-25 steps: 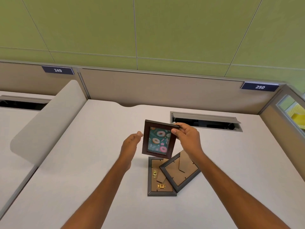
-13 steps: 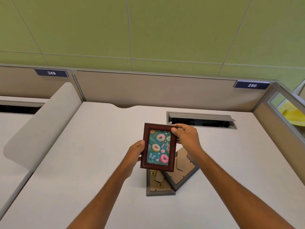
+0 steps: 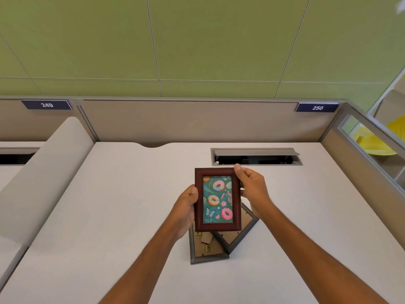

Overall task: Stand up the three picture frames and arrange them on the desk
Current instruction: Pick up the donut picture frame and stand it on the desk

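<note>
I hold a dark red picture frame [image 3: 218, 199] with a doughnut picture upright in the air, its front facing me. My left hand [image 3: 186, 210] grips its left edge and my right hand [image 3: 252, 189] grips its upper right edge. Below it two grey frames lie face down on the white desk [image 3: 120, 205], their brown backs up. One grey frame [image 3: 206, 249] lies straight, the other grey frame [image 3: 243, 232] lies turned at an angle, overlapping it. The held frame hides parts of both.
An open cable slot [image 3: 255, 156] is set into the desk behind the frames. A beige partition wall [image 3: 197, 121] runs along the back, with a glass panel [image 3: 372, 150] at the right. A padded divider [image 3: 41, 172] stands at the left.
The red frame turned from tilted to square-on facing me and came a little nearer. My left hand went from open beside it to gripping its left edge.
</note>
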### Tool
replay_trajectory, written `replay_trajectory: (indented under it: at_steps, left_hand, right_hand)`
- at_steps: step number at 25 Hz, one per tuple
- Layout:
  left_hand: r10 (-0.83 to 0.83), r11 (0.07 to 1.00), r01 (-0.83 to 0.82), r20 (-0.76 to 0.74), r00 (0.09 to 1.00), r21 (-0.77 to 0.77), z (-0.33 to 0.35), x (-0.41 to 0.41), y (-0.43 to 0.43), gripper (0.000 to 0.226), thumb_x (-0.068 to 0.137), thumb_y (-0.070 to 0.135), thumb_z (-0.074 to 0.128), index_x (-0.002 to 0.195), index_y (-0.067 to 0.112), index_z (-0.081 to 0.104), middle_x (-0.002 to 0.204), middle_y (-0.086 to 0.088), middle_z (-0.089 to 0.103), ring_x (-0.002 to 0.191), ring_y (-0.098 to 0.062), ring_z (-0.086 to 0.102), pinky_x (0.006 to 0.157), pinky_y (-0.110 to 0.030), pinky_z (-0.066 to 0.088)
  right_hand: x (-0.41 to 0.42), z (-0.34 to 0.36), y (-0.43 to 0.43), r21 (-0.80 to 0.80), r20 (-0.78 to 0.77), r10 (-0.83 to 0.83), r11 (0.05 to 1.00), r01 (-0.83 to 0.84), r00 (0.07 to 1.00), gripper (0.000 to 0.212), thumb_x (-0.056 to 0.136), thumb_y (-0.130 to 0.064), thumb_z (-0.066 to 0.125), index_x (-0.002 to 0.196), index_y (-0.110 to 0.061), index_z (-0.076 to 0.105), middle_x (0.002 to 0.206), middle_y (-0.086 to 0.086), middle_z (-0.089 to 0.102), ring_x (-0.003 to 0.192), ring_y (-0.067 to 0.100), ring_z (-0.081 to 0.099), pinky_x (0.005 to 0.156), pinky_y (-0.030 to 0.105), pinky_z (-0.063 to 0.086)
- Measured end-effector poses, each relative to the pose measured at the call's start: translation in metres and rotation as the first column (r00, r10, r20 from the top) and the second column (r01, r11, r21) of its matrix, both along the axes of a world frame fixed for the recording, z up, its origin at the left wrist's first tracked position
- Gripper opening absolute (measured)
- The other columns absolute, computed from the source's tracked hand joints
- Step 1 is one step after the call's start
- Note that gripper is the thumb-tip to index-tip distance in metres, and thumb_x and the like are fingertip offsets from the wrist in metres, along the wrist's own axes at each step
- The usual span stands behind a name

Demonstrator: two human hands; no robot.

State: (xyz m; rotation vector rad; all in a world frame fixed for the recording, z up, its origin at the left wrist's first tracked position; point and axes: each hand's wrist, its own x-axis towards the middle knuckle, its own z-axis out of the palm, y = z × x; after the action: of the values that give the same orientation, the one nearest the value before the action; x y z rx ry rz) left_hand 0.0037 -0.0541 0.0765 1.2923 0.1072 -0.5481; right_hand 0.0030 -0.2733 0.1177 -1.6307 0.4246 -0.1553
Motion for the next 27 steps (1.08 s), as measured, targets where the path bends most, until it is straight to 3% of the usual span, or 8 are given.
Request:
replay_trajectory:
  at_steps: [3,9,13,16,21,25,27]
  left_hand:
    - [-0.020,1.000,0.020,-0.001,1.000,-0.008,0.000,-0.002,-0.023,0.037,0.118,0.037,0.037,0.136,0.022,0.066,0.131,-0.004,0.080,0.120,-0.023,0.078,0.086,-0.037,0.068]
    - [-0.146,0.989,0.146,-0.026,0.989,0.000,-0.006,-0.015,-0.098,0.036,0.118,0.037,0.040,0.137,0.019,0.065,0.134,-0.005,0.079,0.124,-0.025,0.075,0.102,-0.044,0.063]
    - [-0.230,0.973,0.230,-0.013,0.973,0.034,-0.022,-0.025,-0.156,0.037,0.116,0.043,0.041,0.138,0.027,0.066,0.136,0.000,0.078,0.130,-0.027,0.071,0.110,-0.050,0.055]
    - [-0.253,0.966,0.254,-0.020,0.967,0.043,-0.034,-0.028,-0.193,0.037,0.115,0.045,0.044,0.142,0.032,0.065,0.136,0.005,0.078,0.131,-0.019,0.071,0.114,-0.044,0.054]
    - [-0.250,0.964,0.255,-0.066,0.966,0.075,-0.049,-0.022,-0.242,0.038,0.116,0.044,0.040,0.143,0.033,0.063,0.136,0.012,0.077,0.124,0.000,0.071,0.094,-0.014,0.055]
    - [-0.237,0.959,0.250,-0.108,0.966,0.131,-0.064,-0.003,-0.267,0.039,0.118,0.040,0.035,0.138,0.024,0.064,0.135,0.007,0.076,0.116,0.002,0.072,0.087,-0.012,0.054]
    - [-0.221,0.955,0.240,-0.123,0.968,0.175,-0.069,0.006,-0.279,0.041,0.118,0.041,0.033,0.140,0.021,0.063,0.140,0.005,0.073,0.124,-0.005,0.068,0.094,-0.018,0.051]
  right_hand:
    - [-0.010,-0.011,-0.023,0.092,-0.185,0.002,0.996,0.016,0.983,0.062,0.089,-0.083,0.042,0.106,-0.031,0.072,0.102,-0.005,0.083,0.092,0.020,0.080,0.080,0.037,0.061]
    - [-0.042,-0.032,-0.096,0.218,-0.384,0.095,0.976,-0.010,0.918,0.098,0.084,-0.097,0.023,0.126,-0.027,0.076,0.118,0.007,0.084,0.108,0.034,0.081,0.103,0.056,0.059]
    - [-0.057,-0.038,-0.160,0.282,-0.348,0.087,0.959,0.016,0.933,0.100,0.085,-0.095,0.025,0.134,-0.023,0.074,0.123,0.012,0.083,0.109,0.037,0.081,0.096,0.054,0.061]
    - [-0.063,-0.049,-0.202,0.293,-0.313,0.069,0.956,0.028,0.947,0.103,0.084,-0.097,0.026,0.139,-0.022,0.071,0.129,0.013,0.080,0.118,0.037,0.078,0.110,0.059,0.054]
    - [-0.055,-0.076,-0.243,0.311,-0.246,-0.055,0.941,0.132,0.968,0.084,0.088,-0.092,0.036,0.128,-0.031,0.076,0.130,0.009,0.081,0.112,0.030,0.081,0.102,0.050,0.057]
    - [-0.040,-0.095,-0.263,0.324,-0.285,-0.046,0.935,0.141,0.958,0.088,0.086,-0.095,0.038,0.132,-0.030,0.075,0.130,0.009,0.081,0.115,0.032,0.080,0.105,0.053,0.056]
    - [-0.033,-0.103,-0.269,0.327,-0.312,-0.044,0.933,0.151,0.949,0.087,0.086,-0.096,0.036,0.130,-0.031,0.076,0.129,0.009,0.081,0.114,0.032,0.080,0.101,0.050,0.058]
